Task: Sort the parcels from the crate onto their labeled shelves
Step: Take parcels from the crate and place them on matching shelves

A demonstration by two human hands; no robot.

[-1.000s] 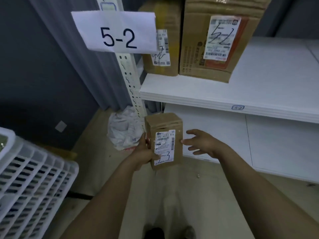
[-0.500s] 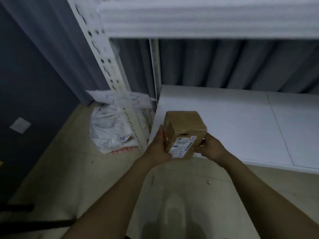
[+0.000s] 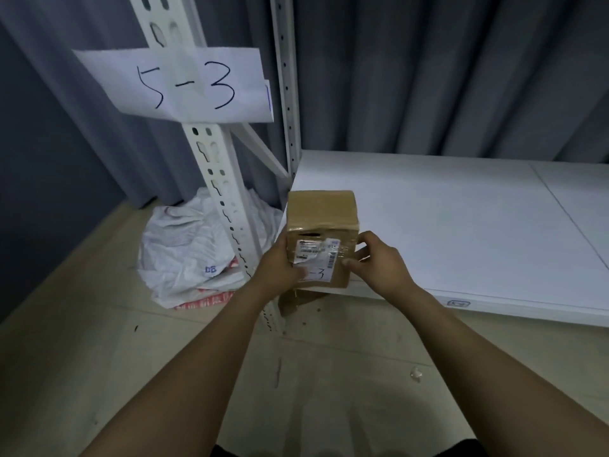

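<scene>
A small brown cardboard parcel (image 3: 321, 225) with a white shipping label ending in a handwritten "3" stands at the front left corner of the low white shelf (image 3: 445, 225). My left hand (image 3: 280, 268) grips its left side with the thumb over the label. On the right side my right hand (image 3: 375, 262) pinches the parcel between thumb and fingers. A paper sign reading "5-3" (image 3: 184, 84) hangs on the white upright post (image 3: 227, 199) to the left of the shelf. Whether the parcel's base rests on the shelf is hidden.
A crumpled white plastic bag (image 3: 194, 252) lies on the floor behind the post. Grey curtains (image 3: 428, 70) hang behind the shelf. The beige floor (image 3: 99, 357) spreads below my arms, and a small scrap (image 3: 416, 373) lies on it.
The view dropped from the 5-2 shelf to the lowest shelf with the 5-3 sign. My right hand took hold of the parcel, and both hands carried it down and forward over the shelf corner.
</scene>
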